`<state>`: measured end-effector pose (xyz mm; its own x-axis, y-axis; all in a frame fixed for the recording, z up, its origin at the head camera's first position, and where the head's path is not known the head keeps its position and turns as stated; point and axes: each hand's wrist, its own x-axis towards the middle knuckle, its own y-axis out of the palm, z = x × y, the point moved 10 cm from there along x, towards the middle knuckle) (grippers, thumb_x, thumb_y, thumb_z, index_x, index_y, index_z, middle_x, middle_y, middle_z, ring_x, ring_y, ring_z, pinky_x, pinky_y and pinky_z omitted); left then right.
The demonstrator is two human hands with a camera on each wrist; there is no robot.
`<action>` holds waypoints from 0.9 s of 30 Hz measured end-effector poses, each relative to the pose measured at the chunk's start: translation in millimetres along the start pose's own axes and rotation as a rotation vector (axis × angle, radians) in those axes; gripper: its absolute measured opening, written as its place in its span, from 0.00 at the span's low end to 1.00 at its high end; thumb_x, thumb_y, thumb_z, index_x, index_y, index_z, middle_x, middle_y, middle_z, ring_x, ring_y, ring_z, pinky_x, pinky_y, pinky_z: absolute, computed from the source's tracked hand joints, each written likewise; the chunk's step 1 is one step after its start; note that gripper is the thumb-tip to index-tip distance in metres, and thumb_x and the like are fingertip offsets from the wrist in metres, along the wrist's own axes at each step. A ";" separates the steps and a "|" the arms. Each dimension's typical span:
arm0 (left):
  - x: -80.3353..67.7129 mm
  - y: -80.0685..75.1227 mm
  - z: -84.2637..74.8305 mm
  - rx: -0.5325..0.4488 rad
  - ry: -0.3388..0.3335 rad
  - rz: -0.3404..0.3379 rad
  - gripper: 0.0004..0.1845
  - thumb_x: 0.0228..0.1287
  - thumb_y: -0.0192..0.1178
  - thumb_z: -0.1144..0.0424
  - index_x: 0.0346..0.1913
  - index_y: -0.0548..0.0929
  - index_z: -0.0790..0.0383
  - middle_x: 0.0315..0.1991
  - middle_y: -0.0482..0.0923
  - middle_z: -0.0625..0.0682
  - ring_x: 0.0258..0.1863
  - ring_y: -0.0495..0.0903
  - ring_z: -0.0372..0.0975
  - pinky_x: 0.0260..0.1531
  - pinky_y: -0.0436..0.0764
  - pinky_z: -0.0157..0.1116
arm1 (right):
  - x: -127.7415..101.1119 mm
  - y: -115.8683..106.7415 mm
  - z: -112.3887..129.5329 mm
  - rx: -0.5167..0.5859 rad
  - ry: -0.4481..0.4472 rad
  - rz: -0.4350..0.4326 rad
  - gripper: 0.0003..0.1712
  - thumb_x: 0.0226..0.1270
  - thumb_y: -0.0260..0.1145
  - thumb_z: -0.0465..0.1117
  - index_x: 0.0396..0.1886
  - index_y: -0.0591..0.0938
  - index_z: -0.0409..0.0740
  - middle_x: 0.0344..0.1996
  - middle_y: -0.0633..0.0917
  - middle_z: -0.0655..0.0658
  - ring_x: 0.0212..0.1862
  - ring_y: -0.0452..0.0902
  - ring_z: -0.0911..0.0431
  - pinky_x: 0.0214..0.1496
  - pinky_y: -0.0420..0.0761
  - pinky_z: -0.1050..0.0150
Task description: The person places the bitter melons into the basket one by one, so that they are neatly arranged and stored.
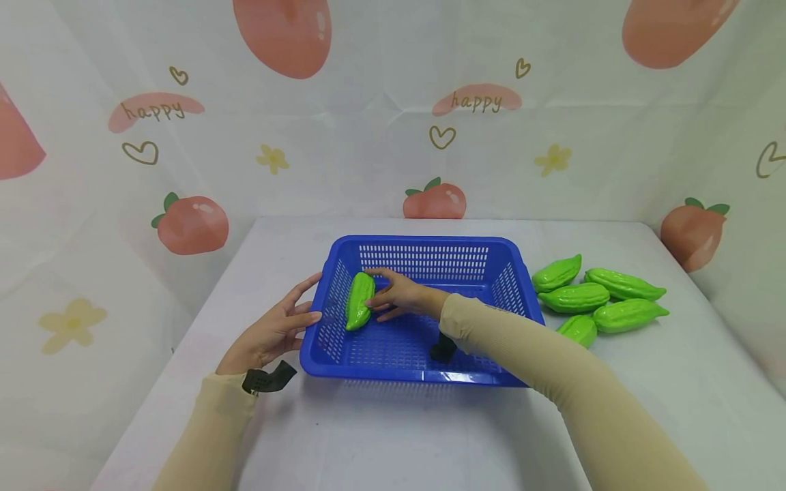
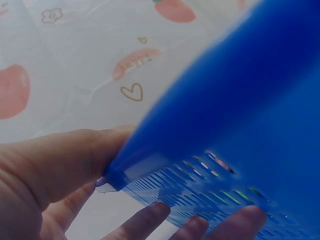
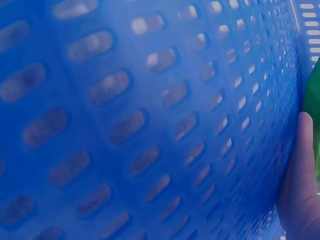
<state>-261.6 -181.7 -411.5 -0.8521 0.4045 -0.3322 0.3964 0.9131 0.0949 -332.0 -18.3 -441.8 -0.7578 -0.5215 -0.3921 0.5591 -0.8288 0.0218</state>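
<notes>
Nearest to the camera is the beige right sleeve (image 1: 571, 389), which crosses the near rim of the blue basket (image 1: 381, 374) from the right side. At its end, the right hand (image 1: 399, 293) is inside the basket, just at the right of one green bitter melon (image 1: 359, 301); its fingers are spread and slightly bent, and they reach the melon's right side and far end, but whether they grip it I cannot tell. This melon lies inside the basket, beside the left wall, its long axis nearly parallel to that wall, with the pointed end toward the person. The left hand (image 1: 279, 331) is on the other side of this wall, holding the rim with thumb and fingers, so the right hand is the nearer one. Five other bitter melons (image 1: 574, 298) lie on the table (image 1: 393, 436), right of the basket.
</notes>
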 end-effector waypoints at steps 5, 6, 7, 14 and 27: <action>0.0 0.9 -0.1 -0.002 0.001 0.007 0.43 0.69 0.59 0.62 0.75 0.46 0.29 0.74 0.54 0.63 0.51 0.82 0.47 0.48 0.82 0.50 | -1.8 -0.4 -0.2 -0.003 0.014 0.004 0.43 0.65 0.63 0.27 0.75 0.58 0.57 0.52 0.78 0.30 0.49 0.80 0.46 0.49 0.84 0.49; 0.0 1.1 -0.2 -0.002 0.001 0.008 0.43 0.69 0.59 0.62 0.75 0.46 0.29 0.74 0.54 0.63 0.51 0.82 0.46 0.48 0.82 0.50 | -2.0 -0.5 -0.4 -0.003 0.015 0.006 0.43 0.65 0.63 0.28 0.75 0.58 0.57 0.52 0.78 0.30 0.50 0.80 0.45 0.49 0.84 0.49; 0.1 1.3 -0.3 -0.004 0.002 0.010 0.43 0.69 0.59 0.62 0.75 0.46 0.29 0.74 0.54 0.63 0.51 0.82 0.46 0.48 0.82 0.50 | -2.1 -0.6 -0.6 -0.001 0.017 0.006 0.43 0.65 0.63 0.28 0.75 0.58 0.57 0.52 0.78 0.30 0.51 0.79 0.45 0.49 0.84 0.49; 0.4 1.1 -0.5 0.004 0.004 0.007 0.43 0.68 0.59 0.61 0.75 0.46 0.29 0.73 0.55 0.64 0.50 0.83 0.46 0.48 0.82 0.50 | -1.3 -1.4 -0.7 0.032 0.019 0.012 0.45 0.64 0.62 0.26 0.75 0.57 0.58 0.49 0.78 0.32 0.46 0.80 0.48 0.50 0.84 0.49; 0.5 -0.7 0.0 0.007 -0.001 -0.010 0.44 0.67 0.61 0.61 0.75 0.47 0.29 0.74 0.54 0.63 0.51 0.82 0.47 0.48 0.82 0.51 | -17.4 -19.3 23.1 -0.084 0.032 0.030 0.39 0.66 0.61 0.27 0.74 0.61 0.53 0.55 0.77 0.32 0.60 0.73 0.38 0.56 0.80 0.48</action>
<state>-262.3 -182.2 -411.7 -0.8559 0.3949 -0.3339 0.3899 0.9169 0.0849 -337.4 2.1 -414.2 -0.7296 -0.5383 -0.4218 0.6088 -0.7922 -0.0422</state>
